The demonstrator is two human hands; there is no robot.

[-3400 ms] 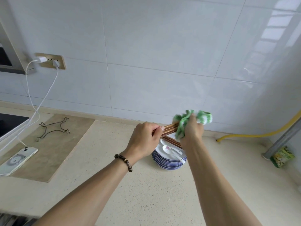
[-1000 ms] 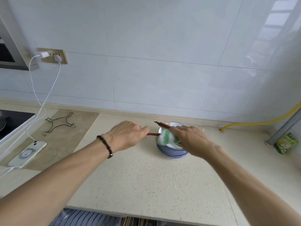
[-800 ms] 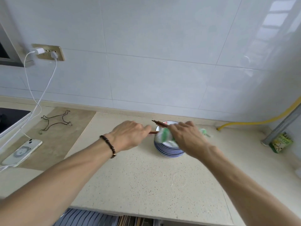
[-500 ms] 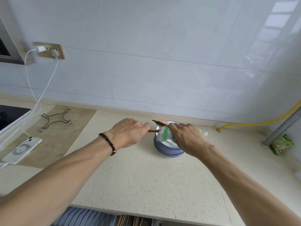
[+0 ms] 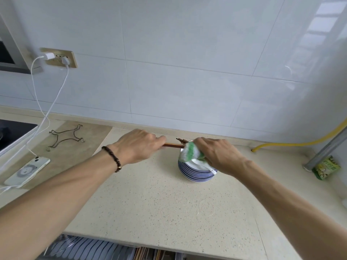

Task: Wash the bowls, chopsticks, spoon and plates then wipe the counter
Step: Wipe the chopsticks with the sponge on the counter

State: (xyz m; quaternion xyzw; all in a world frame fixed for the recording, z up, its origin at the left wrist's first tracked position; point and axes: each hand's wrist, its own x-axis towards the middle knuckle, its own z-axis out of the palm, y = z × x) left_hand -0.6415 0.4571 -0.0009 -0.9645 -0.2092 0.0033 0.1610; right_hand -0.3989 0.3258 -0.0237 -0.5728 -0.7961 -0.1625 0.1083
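A stack of blue-rimmed white plates stands on the beige counter near the back wall. My left hand grips the near ends of brown wooden chopsticks, which run rightward to the stack. My right hand holds a green-and-white cloth wrapped around the chopsticks, just above the plates. More chopstick tips poke out behind the cloth. A white spoon lies on the top plate, partly under my right hand.
A phone on a charging cable and a wire trivet lie on a tan mat at the left, beside a black cooktop. A yellow hose, metal pipe and green packet are at the right. A dish rack shows below the counter's front edge.
Both hands came down from chest height to just above the plate stack, still on the chopsticks and cloth. In the last second they have barely moved.
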